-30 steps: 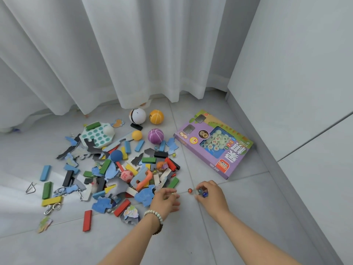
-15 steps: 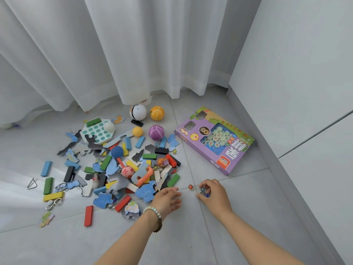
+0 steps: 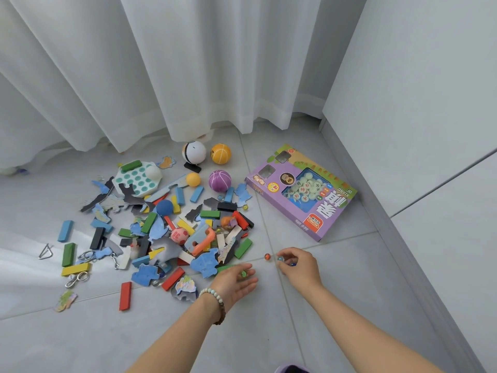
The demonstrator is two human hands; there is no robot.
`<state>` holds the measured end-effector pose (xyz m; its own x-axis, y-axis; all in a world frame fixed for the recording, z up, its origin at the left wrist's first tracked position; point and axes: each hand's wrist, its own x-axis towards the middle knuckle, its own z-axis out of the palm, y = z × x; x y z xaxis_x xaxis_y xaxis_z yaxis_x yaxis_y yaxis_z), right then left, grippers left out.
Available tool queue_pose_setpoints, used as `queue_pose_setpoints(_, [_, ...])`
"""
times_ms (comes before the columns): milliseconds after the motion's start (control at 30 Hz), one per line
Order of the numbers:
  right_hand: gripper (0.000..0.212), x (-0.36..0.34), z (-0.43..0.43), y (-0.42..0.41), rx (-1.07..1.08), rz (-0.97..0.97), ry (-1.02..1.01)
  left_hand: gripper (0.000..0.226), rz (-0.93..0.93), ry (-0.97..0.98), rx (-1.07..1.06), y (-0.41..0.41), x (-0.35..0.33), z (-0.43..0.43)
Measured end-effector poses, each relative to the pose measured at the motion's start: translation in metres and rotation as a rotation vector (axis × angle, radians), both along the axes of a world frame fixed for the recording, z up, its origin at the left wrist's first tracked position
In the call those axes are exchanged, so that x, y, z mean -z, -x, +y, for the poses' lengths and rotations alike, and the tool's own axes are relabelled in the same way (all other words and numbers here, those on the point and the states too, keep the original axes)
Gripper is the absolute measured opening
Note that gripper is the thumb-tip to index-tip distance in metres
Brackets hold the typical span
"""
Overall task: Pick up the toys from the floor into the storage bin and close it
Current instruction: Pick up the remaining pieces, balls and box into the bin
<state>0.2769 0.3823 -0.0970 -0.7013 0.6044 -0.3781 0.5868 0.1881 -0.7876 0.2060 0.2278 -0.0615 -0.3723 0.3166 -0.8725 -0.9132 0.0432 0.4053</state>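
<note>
Toys lie in a heap (image 3: 172,227) on the grey tiled floor: coloured wooden blocks, blue puzzle pieces, small balls, metal ring puzzles. My left hand (image 3: 235,282) is at the heap's near right edge, and a green marble (image 3: 244,274) sits between its thumb and fingers. My right hand (image 3: 300,267) is just to the right, fingers curled, pinching a blue marble (image 3: 280,258) at the fingertips, with more marbles tucked inside. A red marble (image 3: 267,256) lies on the floor between my hands. No storage bin is in view.
A purple boxed chess set (image 3: 301,192) lies flat to the right of the heap, near the white cabinet wall (image 3: 416,130). A white curtain (image 3: 161,76) hangs behind the toys. Bare tiles stretch in front of me.
My left hand has uncurled somewhat and now shows a green marble. My right hand has stayed by the red marble, still holding marbles. The camera has tilted slightly.
</note>
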Motion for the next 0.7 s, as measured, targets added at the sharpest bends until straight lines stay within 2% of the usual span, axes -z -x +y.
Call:
queue_pose_setpoints(67, [0.019, -0.012, -0.005, 0.005, 0.085, 0.061, 0.169, 0.023, -0.028, -0.029, -0.027, -0.002, 0.001, 0.0])
queue_pose_setpoints(133, [0.018, -0.032, -0.016, 0.012, 0.072, 0.148, 0.358, 0.034, -0.08, -0.08, -0.066, -0.003, 0.002, 0.0])
queue_pose_setpoints(233, [0.017, -0.063, -0.038, 0.018, -0.192, 0.171, 0.483, 0.042, -0.154, -0.204, -0.118, -0.003, -0.001, 0.0])
queue_pose_setpoints(300, [0.016, -0.073, -0.042, 0.018, -0.298, 0.177, 0.5, 0.039, -0.169, -0.242, -0.174, -0.001, -0.004, -0.002])
queue_pose_setpoints(367, [0.012, -0.07, -0.034, 0.02, -0.212, 0.197, 0.419, 0.033, -0.168, -0.193, -0.227, 0.004, -0.007, -0.004])
queue_pose_setpoints(467, [0.014, -0.042, -0.012, 0.022, -0.039, 0.093, 0.191, 0.037, -0.043, -0.001, -0.147, 0.012, -0.007, -0.009])
queue_pose_setpoints(600, [0.023, -0.011, -0.019, 0.026, -0.218, -0.063, -0.043, 0.032, 0.1, 0.08, -0.042, 0.018, -0.006, -0.018])
queue_pose_setpoints(700, [0.02, -0.004, -0.029, 0.029, -0.288, -0.133, -0.197, 0.028, 0.097, 0.014, -0.121, 0.019, -0.011, -0.023])
